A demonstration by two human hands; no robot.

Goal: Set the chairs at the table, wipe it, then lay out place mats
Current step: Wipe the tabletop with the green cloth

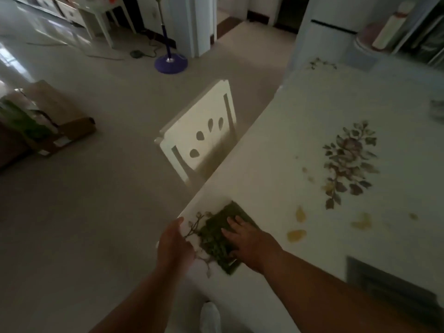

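A white table (pixel 300 145) with printed flower patterns fills the right side. At its near left corner lies a dark green cloth (pixel 216 234). My right hand (pixel 247 241) presses flat on the cloth, fingers spread. Beside it, my left hand (pixel 174 243) rests on the table's corner edge, just left of the cloth. A white chair (pixel 199 131) with teardrop cut-outs in its back stands pushed in at the table's left side. Yellowish smears (pixel 296 235) spot the tabletop to the right of the cloth.
A dark grey mat-like object (pixel 389 287) lies at the table's near right edge. A cardboard box (pixel 60 116) sits on the floor at left, a purple fan stand (pixel 171 61) farther back. A white fridge (pixel 322 32) stands beyond the table.
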